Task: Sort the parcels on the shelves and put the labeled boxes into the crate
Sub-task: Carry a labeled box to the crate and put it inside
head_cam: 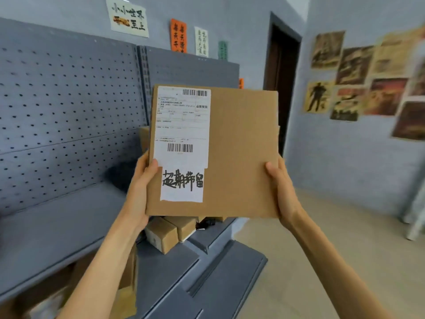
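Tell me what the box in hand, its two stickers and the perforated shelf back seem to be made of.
Flat box: brown cardboard, matte, with a plain face and crisp edges. Printed label and handwritten slip: white paper, probably adhesive, lying flat on the box. Shelf back panel: likely painted sheet metal, grey-blue and matte, with regular rows of punched holes.

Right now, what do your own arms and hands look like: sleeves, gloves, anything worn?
The left hand and right hand are ungloved, with no rings visible. The left forearm and right forearm are uncovered to the frame's edge: no sleeves, watch, wristbands or markings in view.
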`<act>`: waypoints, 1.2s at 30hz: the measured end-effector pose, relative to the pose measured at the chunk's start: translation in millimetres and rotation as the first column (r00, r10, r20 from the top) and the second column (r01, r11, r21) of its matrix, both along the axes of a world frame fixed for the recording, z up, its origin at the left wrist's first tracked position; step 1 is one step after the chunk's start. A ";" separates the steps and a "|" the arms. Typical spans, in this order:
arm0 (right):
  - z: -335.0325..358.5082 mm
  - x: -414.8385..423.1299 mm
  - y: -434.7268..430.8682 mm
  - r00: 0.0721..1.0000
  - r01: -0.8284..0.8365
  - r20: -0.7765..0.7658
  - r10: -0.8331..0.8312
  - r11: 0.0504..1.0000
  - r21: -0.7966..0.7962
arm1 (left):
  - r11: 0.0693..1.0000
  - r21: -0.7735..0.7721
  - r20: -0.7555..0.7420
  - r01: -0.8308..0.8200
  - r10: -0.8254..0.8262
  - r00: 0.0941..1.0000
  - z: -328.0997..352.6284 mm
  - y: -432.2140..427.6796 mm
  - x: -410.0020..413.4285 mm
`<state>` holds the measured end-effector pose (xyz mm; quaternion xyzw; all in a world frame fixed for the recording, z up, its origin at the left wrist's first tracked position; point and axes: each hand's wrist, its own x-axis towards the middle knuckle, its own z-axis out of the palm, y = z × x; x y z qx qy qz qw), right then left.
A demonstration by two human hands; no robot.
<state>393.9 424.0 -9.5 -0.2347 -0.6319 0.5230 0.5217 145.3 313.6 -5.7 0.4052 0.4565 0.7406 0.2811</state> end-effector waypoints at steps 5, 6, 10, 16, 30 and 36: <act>-15.9 146.1 -12.7 0.958 0.285 -0.014 -0.286 0.956 -0.066 | 0.941 -0.007 -0.038 0.338 -0.338 0.940 -7.6 54.3 120.6; -18.0 174.5 -18.3 0.943 0.329 -0.023 -0.332 0.941 -0.072 | 0.919 -0.002 -0.051 0.395 -0.394 0.918 -6.5 62.9 146.9; -26.2 288.3 -48.1 0.858 0.504 -0.064 -0.510 0.859 -0.092 | 0.804 -0.066 -0.066 0.591 -0.594 0.801 -6.0 91.0 259.2; -47.8 474.3 -109.0 0.683 0.721 -0.056 -0.728 0.685 -0.103 | 0.644 -0.113 -0.074 0.756 -0.765 0.640 -25.5 106.1 469.9; -138.2 814.7 -269.1 0.246 0.902 -0.016 -0.969 0.235 -0.362 | 0.193 -0.309 0.003 0.931 -0.979 0.204 -98.5 58.3 898.5; -184.4 885.1 -298.9 0.048 0.874 0.013 -0.999 0.036 -0.485 | 0.032 -0.435 -0.026 0.900 -0.999 0.023 -139.1 53.6 1016.4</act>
